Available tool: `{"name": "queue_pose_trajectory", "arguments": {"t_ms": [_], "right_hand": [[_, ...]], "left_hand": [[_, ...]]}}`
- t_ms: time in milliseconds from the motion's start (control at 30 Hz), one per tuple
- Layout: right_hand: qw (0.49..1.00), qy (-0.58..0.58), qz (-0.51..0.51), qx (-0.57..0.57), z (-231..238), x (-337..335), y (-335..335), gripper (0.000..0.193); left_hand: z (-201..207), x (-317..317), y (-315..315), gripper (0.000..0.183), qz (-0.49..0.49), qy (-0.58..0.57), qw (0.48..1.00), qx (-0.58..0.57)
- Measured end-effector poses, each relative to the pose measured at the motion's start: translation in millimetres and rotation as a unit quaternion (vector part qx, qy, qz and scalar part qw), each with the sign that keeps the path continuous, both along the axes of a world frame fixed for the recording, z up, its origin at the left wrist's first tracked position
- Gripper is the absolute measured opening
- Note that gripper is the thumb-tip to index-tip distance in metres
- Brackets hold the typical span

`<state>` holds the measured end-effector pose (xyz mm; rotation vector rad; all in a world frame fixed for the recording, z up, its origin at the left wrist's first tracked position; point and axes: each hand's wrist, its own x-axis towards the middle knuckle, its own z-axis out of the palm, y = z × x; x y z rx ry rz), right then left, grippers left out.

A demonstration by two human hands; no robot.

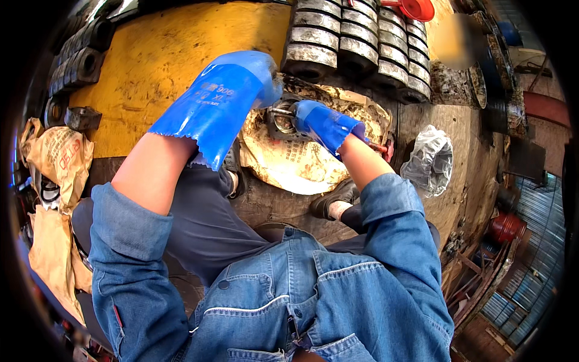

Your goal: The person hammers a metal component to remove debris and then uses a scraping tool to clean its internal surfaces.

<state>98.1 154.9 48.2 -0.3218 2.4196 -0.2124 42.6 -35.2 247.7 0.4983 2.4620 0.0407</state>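
Observation:
My left hand [262, 78], in a long blue rubber glove, reaches over the upper side of a round, hollow metal part [283, 122]. Its fingers are hidden by the glove's back and cuff. My right hand [309, 119], gloved the same way, is closed at the part's right side. A short, thin metal rod [280, 111] juts from it across the part's opening; which tool it belongs to I cannot make out. Under the part lies a flattened, oil-stained paper sack [295, 172] on the floor between my feet.
Rows of stacked, greasy metal blocks [310, 45] stand ahead, with a red funnel-like thing [417, 8] above. A red-handled tool [388, 148] lies right of the sack, near a clear plastic bag [429, 161]. More dark blocks [81, 66] and crumpled paper sacks [57, 154] are at left.

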Motion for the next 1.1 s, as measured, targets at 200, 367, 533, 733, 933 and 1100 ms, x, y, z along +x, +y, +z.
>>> {"name": "queue_pose_trajectory", "arguments": {"t_ms": [200, 367, 533, 733, 933, 1100], "right_hand": [[0.993, -0.037, 0.109, -0.004, -3, -5, 4, 0.027], [0.973, -0.077, 0.181, 0.122, -8, -6, -4, 0.029], [0.982, -0.099, 0.091, 0.133, 22, -16, -2, 0.032], [0.994, -0.021, -0.102, 0.012, 6, 9, 45, 0.023], [0.947, -0.024, -0.309, -0.079, 3, 51, 32, 0.027], [0.932, -0.046, -0.356, -0.057, -35, 73, 20, 0.03]], "left_hand": [[1, -1, 9, 0.039, -0.001, -0.018, 1.0, -0.014], [-5, -3, 14, 0.039, -0.005, -0.016, 0.999, -0.036], [-4, -4, 10, 0.038, -0.002, -0.02, 1.0, -0.018], [6, 1, -1, 0.038, -0.004, 0.015, 1.0, 0.011], [-15, -6, -6, 0.036, -0.041, 0.008, 0.998, 0.04], [1, -3, 4, 0.035, -0.025, 0.002, 0.999, 0.036]]}}
